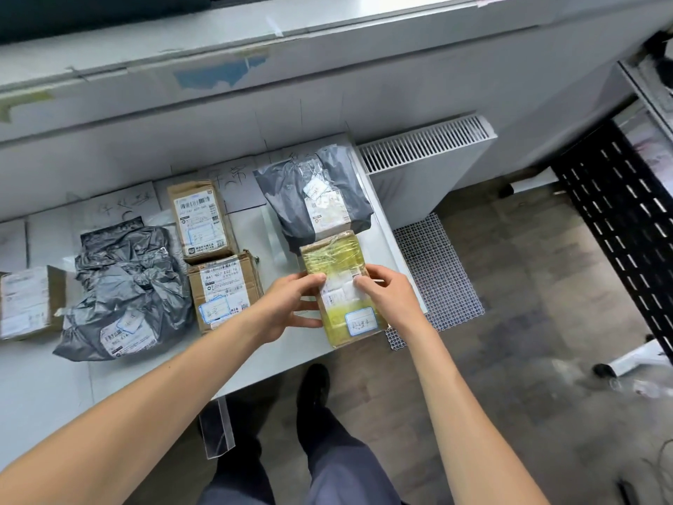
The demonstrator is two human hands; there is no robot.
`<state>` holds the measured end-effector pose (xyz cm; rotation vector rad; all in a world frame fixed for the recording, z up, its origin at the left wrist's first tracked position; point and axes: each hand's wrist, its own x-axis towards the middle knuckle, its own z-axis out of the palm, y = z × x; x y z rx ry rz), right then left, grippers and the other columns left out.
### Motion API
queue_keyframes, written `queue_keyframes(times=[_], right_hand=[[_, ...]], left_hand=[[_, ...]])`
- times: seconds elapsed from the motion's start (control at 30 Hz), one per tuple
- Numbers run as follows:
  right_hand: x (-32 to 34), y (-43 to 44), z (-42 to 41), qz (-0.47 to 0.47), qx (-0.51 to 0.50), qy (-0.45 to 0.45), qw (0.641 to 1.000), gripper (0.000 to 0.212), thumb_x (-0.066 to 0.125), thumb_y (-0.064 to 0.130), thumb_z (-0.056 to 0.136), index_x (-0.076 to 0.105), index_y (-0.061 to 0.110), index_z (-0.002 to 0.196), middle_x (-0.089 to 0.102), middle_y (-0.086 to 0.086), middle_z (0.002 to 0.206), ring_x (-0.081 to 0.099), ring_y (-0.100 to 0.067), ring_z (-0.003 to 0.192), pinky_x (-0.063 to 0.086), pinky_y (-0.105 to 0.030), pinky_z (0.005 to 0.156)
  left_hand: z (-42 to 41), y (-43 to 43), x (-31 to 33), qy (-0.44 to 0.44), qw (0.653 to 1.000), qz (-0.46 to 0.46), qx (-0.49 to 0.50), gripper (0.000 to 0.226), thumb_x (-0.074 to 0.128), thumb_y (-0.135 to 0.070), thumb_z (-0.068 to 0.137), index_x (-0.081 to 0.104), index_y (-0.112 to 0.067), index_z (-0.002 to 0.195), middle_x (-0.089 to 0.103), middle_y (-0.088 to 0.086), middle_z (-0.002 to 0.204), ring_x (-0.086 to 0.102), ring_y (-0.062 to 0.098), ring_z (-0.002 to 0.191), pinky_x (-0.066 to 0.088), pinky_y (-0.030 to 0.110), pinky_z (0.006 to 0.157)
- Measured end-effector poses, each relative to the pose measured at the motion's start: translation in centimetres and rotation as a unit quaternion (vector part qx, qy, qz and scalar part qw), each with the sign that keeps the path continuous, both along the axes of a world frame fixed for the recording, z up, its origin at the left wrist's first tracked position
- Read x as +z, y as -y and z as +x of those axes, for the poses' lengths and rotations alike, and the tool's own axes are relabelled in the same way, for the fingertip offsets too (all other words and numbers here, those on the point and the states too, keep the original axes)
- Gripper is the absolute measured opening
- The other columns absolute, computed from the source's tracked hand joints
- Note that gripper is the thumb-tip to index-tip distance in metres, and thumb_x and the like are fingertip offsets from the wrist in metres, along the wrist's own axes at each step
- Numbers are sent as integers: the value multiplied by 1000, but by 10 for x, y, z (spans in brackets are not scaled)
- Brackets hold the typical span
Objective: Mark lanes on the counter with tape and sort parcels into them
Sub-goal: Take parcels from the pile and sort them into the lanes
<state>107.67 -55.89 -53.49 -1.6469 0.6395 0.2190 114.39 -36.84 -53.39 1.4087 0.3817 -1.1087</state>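
My left hand (291,304) and right hand (389,297) both grip the yellow-taped parcel (335,256) by its long sides, fingertips on its top label. The parcel is at the right end of the counter (276,355). Just behind the parcel lies a grey mailer bag (291,187); to the parcel's left, two cardboard boxes (225,289).

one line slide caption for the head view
Left hand and right hand hold a tape-wrapped yellow parcel at the right end of the counter, next to a grey mailer bag.
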Motion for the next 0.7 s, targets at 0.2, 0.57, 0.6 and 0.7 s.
queue_keyframes(times=[0.2, 0.57, 0.6, 0.7], right_hand=[[-16, -8, 24, -26, 6, -30, 999, 25, 62, 19, 87, 74, 22, 109, 75, 7, 100, 68, -10, 94, 54, -26, 78], [-27, -15, 41, -63, 25, -59, 996, 21, 57, 22, 88, 74, 21, 101, 74, 0, 97, 66, -25, 98, 53, -42, 87], [-28, -15, 42, -67, 27, -60, 996, 21, 57, 22, 88, 73, 20, 99, 74, -1, 96, 65, -26, 97, 52, -43, 86], [-30, -17, 43, -76, 20, -62, 995, 20, 56, 23, 89, 73, 20, 100, 74, -1, 96, 65, -25, 96, 53, -43, 86]], left_hand=[[16, 1, -11, -1, 999, 22, 25, 27, 64, -30, 93, 65, -16, 115, 73, 10, 107, 70, 27, 97, 60, 43, 70], [34, 2, -21, -14, 999, 47, 16, 27, 58, -30, 96, 64, -13, 117, 74, 8, 103, 70, 25, 97, 60, 41, 67], [34, 2, -22, -14, 999, 48, 17, 27, 58, -30, 96, 64, -13, 117, 74, 8, 103, 70, 25, 97, 61, 41, 68], [34, 0, -24, -12, 999, 43, 20, 27, 57, -30, 97, 64, -13, 117, 74, 6, 103, 70, 25, 98, 61, 44, 73]])
